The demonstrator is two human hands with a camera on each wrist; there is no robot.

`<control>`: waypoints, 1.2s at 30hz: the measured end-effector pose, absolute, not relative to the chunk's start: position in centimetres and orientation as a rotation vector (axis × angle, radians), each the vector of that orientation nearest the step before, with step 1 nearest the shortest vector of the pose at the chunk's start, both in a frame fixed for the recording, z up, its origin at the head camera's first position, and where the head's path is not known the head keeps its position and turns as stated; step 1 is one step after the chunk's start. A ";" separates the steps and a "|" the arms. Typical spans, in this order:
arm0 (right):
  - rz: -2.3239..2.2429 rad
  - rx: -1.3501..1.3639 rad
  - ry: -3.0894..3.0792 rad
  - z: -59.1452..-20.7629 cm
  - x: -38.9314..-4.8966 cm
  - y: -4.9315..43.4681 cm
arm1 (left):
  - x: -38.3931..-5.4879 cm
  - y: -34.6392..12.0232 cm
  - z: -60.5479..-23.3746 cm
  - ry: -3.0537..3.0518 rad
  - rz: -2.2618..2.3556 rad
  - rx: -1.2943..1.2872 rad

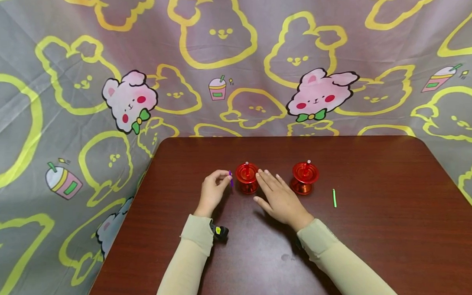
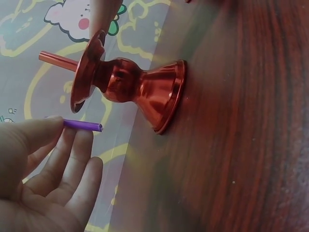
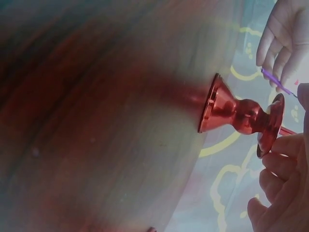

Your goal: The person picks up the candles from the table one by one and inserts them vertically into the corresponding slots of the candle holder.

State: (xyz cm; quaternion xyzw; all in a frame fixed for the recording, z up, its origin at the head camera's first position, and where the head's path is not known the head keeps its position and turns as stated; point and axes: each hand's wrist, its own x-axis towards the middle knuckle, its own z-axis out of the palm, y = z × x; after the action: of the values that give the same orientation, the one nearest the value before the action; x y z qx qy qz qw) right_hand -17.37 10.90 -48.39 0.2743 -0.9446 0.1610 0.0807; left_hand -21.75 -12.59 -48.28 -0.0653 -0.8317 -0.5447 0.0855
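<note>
My left hand (image 1: 213,189) pinches a thin purple candle (image 2: 83,125) between thumb and fingertips, just left of a shiny red candle holder (image 1: 247,175). This holder stands upright, with a dish on top and a narrow tube (image 2: 58,59) rising from its middle. On its other side is my right hand (image 1: 278,198), fingers stretched out and fingertips at the dish's rim. The right wrist view shows those fingers (image 3: 285,164) beside the dish and the purple candle (image 3: 277,81) slanting above it, apart from the tube.
A second red candle holder (image 1: 305,175) stands to the right of my right hand. Farther right lies a thin green candle (image 1: 334,198) on the dark brown table (image 1: 379,238). Patterned cloth (image 1: 255,42) hangs behind the table and along its left side.
</note>
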 end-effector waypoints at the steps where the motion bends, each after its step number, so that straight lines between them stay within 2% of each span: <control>1: 0.481 0.820 -2.824 -48.4 -17.4 10.9 | -21.7 -12.6 -48.3 -2.479 -1.621 -0.195; 36: 0.469 0.817 -2.840 -48.3 -17.4 11.0 | -22.0 -11.3 -45.7 -2.321 -1.608 -0.278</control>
State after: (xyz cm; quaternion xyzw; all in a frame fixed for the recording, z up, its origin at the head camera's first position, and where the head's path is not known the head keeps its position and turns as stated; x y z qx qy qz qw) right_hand -17.44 10.96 -48.34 0.2723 -0.9465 0.1562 0.0748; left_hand -21.98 -11.29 -45.74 -0.0969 -0.8087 -0.5601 0.1515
